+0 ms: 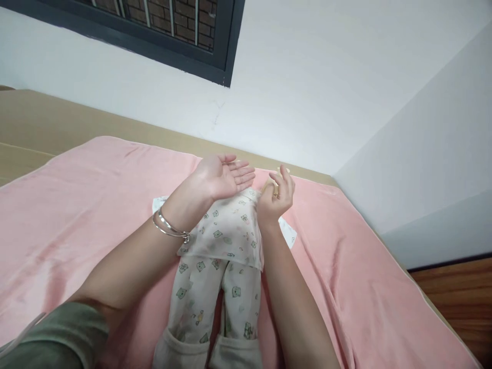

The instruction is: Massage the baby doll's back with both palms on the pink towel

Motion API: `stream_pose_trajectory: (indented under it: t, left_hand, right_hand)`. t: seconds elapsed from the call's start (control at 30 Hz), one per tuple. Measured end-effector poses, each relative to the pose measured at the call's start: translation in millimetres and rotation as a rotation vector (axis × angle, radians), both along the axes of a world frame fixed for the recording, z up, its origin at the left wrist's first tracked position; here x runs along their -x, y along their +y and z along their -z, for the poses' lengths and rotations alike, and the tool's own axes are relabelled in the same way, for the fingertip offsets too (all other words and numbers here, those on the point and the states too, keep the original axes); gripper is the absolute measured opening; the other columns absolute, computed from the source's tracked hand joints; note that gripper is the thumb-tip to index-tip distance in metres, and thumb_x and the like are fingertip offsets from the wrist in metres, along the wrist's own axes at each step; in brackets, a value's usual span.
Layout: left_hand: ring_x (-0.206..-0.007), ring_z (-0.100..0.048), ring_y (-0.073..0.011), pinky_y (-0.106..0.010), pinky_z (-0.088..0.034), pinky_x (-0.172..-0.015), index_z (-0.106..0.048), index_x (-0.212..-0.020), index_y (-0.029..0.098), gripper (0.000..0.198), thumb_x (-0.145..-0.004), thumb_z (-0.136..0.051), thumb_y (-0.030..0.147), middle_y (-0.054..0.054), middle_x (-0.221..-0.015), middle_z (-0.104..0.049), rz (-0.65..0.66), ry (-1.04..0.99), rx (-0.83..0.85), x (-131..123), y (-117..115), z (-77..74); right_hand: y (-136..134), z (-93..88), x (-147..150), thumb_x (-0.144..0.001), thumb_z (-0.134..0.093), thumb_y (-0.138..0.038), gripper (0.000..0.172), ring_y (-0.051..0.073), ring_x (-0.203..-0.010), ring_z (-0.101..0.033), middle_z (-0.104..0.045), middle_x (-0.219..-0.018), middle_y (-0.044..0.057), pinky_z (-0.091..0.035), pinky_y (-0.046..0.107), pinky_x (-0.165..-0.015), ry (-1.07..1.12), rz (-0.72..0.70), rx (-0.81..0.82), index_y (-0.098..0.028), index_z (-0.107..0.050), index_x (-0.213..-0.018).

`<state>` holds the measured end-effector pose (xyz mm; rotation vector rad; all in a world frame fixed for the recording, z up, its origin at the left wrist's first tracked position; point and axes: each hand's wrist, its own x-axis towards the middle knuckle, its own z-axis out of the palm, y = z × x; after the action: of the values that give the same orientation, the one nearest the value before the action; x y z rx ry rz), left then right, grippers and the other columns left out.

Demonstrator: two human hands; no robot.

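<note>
My left hand (226,177) is stretched out palm up, fingers extended, just above the collar end of a small white pajama top (226,230) printed with green bears. My right hand (277,197) is raised at the top's right shoulder, its fingers loosely curled and apart, with a ring on one. A pale yellowish thing (267,183) shows partly behind that hand; its kind is hidden. Matching pajama trousers (196,297) lie below the top, with wide plain cuffs at the near end. The outfit looks filled out, but what is inside cannot be seen. Sleeve ends stick out on both sides.
A pink blanket (100,205) with folds covers the wooden bed surface (77,115) under the clothes. White wall (292,92) rises behind, with a dark-framed barred window (226,46) at upper left. Brown wood (461,287) shows at the right edge.
</note>
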<state>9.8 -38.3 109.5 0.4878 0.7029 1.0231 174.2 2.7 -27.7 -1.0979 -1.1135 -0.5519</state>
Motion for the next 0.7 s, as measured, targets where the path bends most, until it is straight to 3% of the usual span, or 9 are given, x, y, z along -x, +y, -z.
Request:
stream_pose_trajectory:
  t: [0.13,0.23,0.37,0.43,0.57,0.7]
  left_hand:
    - [-0.142,-0.057,-0.0285,-0.037,-0.049,-0.118,-0.046,-0.152,0.010,0.059,-0.098,-0.040,0.032,-0.022,-0.144,-0.061,0.165,0.025,-0.052,-11.5,-19.9,-2.9]
    - [-0.134,-0.063,-0.0297,-0.040,-0.050,-0.116,-0.050,-0.148,0.011,0.058,-0.102,-0.034,0.042,-0.021,-0.135,-0.067,0.274,-0.034,-0.147,-8.6,-36.3,-12.4]
    - [-0.135,-0.063,-0.0295,-0.040,-0.052,-0.113,-0.053,-0.145,0.013,0.062,-0.104,-0.028,0.052,-0.019,-0.131,-0.069,0.194,0.007,-0.207,13.3,-42.2,-24.1]
    - [-0.139,-0.059,-0.0289,-0.040,-0.052,-0.113,-0.052,-0.146,0.014,0.064,-0.104,-0.027,0.054,-0.019,-0.133,-0.069,0.149,0.030,-0.259,24.7,-36.8,-25.4]
    - [-0.148,-0.051,-0.0283,-0.044,-0.048,-0.117,-0.048,-0.151,0.017,0.062,-0.104,-0.028,0.053,-0.016,-0.141,-0.065,0.142,0.028,-0.333,29.0,-30.2,-22.1]
    - [-0.155,-0.041,-0.0242,-0.037,-0.039,-0.126,-0.044,-0.155,0.021,0.062,-0.102,-0.035,0.052,-0.012,-0.150,-0.059,0.233,0.075,-0.306,12.4,-49.1,-16.9]
  right_hand:
    - [-37.9,-41.8,34.7,-0.100,-0.028,-0.021,0.047,0.022,-0.150,-0.048,-0.052,-0.157,0.010,-0.044,0.055,-0.123,-0.087,-0.239,0.203,-0.020,-0.066,-0.127]
    - [-69.1,-58.6,63.7,-0.107,-0.024,-0.033,0.054,0.027,-0.162,-0.027,-0.034,-0.169,0.012,-0.031,0.064,-0.130,-0.104,-0.395,0.410,-0.019,-0.044,-0.154]
    - [-123.1,-67.2,98.8,-0.108,-0.021,-0.040,0.064,0.023,-0.166,0.001,-0.010,-0.176,0.009,-0.011,0.059,-0.137,-0.237,-0.550,0.490,-0.018,-0.014,-0.167]
    - [-152.2,-72.3,109.2,-0.107,-0.028,-0.046,0.073,0.023,-0.165,0.010,-0.004,-0.177,0.011,-0.007,0.050,-0.139,-0.391,-0.649,0.494,-0.010,-0.008,-0.167]
    - [-191.6,-85.4,111.9,-0.104,-0.041,-0.051,0.075,0.024,-0.164,0.009,-0.018,-0.175,0.004,-0.005,0.049,-0.139,-0.558,-0.648,0.481,-0.015,-0.018,-0.165]
    - [-197.4,-96.9,97.7,-0.106,-0.033,-0.049,0.066,0.023,-0.165,-0.002,-0.021,-0.175,0.003,-0.014,0.045,-0.139,-0.566,-0.674,0.444,-0.019,-0.023,-0.165]
